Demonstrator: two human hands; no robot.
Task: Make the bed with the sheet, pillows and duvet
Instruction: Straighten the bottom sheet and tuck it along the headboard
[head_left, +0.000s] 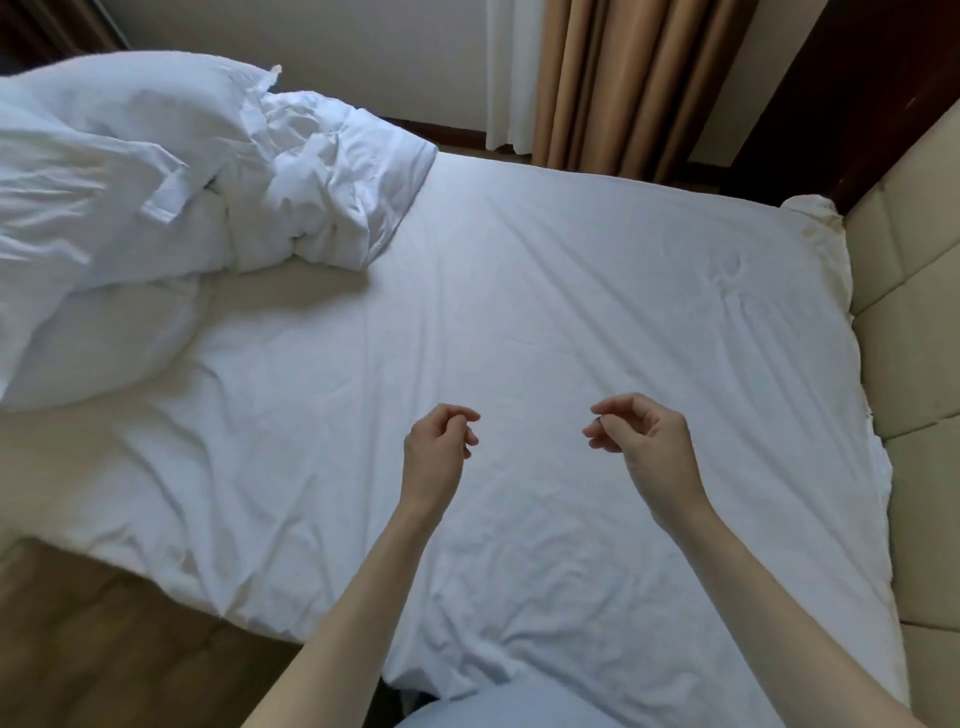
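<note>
bunched duvet (218, 171) far left, nearer left hand (436, 447); right hand (644, 441) alongside; fingers loosely curled, empty, above sheet (519, 291).

One sheet (519, 312) covers one bed; one duvet (311, 171) and one pillow (93, 332) upper left; two hands.

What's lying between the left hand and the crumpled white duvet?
Head view: only bare white sheet, wrinkled, between left hand and crumpled white duvet.
</note>
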